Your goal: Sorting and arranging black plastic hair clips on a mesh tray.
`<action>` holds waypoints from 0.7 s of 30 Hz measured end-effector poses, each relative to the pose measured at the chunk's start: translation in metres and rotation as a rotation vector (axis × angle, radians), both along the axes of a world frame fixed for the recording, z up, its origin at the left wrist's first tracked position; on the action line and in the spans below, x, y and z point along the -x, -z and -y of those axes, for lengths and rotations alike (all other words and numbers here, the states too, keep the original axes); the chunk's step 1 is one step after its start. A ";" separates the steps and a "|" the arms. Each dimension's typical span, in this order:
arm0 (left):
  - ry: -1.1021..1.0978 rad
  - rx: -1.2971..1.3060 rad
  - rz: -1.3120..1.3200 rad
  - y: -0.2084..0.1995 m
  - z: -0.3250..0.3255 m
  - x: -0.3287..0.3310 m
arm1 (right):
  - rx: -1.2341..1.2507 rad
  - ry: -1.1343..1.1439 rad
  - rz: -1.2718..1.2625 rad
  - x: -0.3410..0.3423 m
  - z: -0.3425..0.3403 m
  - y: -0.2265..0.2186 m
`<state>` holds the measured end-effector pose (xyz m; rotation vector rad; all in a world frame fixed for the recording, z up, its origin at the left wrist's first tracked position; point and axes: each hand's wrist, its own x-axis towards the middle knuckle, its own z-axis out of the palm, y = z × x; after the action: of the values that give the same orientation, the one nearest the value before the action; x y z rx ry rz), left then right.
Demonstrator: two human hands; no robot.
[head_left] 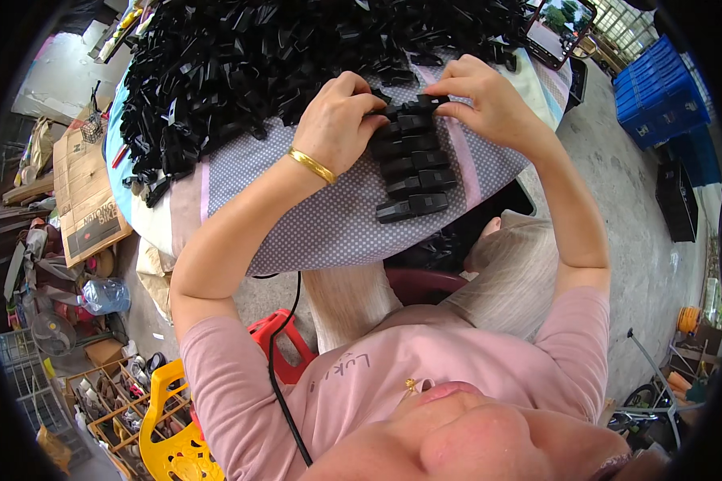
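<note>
A short column of several black plastic pieces (415, 162) lies side by side on the dotted tablecloth (313, 232), running from the table's near edge toward the pile. At its far end, my left hand (338, 120) closes thumb and fingers on the left end of a black plastic piece (413, 106). My right hand (472, 98) pinches the right end of that same far piece. Fingertips partly cover both ends, so its full shape is hidden. Beyond my hands spreads a large heap of loose black plastic parts (233, 60).
A phone (560, 30) stands at the table's far right. Blue crates (662, 92) stand on the floor to the right. At the left are a cardboard sheet (92, 192) and a yellow plastic chair (168, 425). A black cable (274, 353) hangs beside my lap.
</note>
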<state>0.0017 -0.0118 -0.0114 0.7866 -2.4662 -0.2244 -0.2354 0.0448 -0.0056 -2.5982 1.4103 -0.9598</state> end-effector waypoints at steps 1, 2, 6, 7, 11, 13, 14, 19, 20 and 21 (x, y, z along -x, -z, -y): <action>-0.003 -0.001 0.000 0.000 0.000 0.000 | 0.000 0.008 0.008 0.001 0.000 0.002; 0.003 0.009 -0.007 0.001 0.001 0.001 | -0.001 0.016 0.016 0.001 0.000 0.003; 0.028 0.017 -0.047 0.002 0.003 0.008 | -0.058 -0.001 0.071 -0.007 0.006 0.003; 0.031 0.017 -0.048 0.002 0.003 0.009 | -0.052 -0.048 0.126 -0.014 0.010 0.008; 0.060 0.042 -0.062 0.003 0.005 0.009 | -0.038 -0.110 0.192 -0.016 0.018 0.019; 0.047 0.038 -0.067 0.003 0.005 0.008 | -0.066 -0.103 0.219 -0.014 0.018 0.019; 0.052 0.034 -0.066 0.003 0.005 0.008 | -0.116 -0.114 0.255 -0.013 0.018 0.019; 0.038 0.029 -0.110 0.005 0.004 0.005 | -0.262 -0.148 0.341 -0.009 0.017 0.015; 0.039 0.029 -0.100 0.005 0.005 0.004 | -0.340 -0.142 0.413 -0.007 0.017 0.015; 0.036 0.029 -0.091 0.005 0.005 0.004 | -0.420 -0.140 0.482 -0.004 0.017 0.015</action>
<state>-0.0024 -0.0164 -0.0160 0.7048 -2.3940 -0.2325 -0.2310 0.0276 -0.0204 -1.9641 1.1375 -1.0411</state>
